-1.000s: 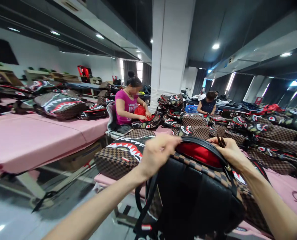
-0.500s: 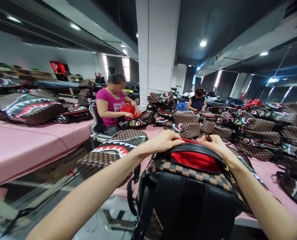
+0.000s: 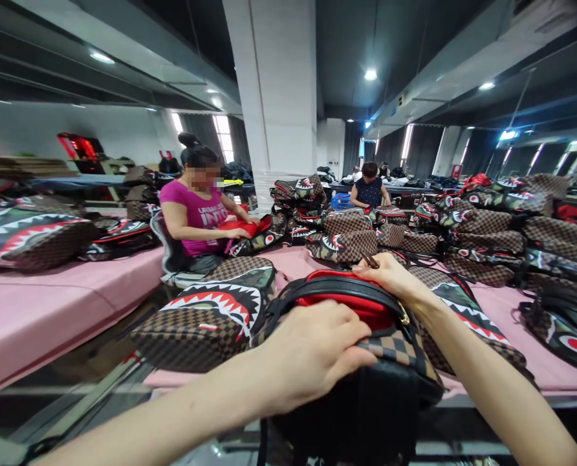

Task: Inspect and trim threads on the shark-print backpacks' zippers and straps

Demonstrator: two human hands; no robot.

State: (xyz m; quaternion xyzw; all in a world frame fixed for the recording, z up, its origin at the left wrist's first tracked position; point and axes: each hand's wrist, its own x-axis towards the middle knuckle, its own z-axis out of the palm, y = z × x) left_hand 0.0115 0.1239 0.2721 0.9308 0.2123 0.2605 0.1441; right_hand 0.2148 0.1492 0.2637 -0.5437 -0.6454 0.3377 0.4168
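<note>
The bag [image 3: 351,414] stands near you, right of centre, mouth up, by the near edge of the pink table [image 3: 498,303]. Your left hand [image 3: 317,343] lies over its near rim, fingers curled; you can't tell whether they pinch. Your right hand [image 3: 392,275] is closed around a dark tool [image 3: 370,261] at the far rim. The bag looks light and soft-sided, likely to sag; the handle [image 3: 332,285] seems its firmest hold.

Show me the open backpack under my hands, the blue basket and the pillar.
Open backpack [image 3: 366,411], head view: its black back panel.
Blue basket [image 3: 341,201], head view: its side.
Pillar [image 3: 283,97], head view: middle of its shaft.
</note>
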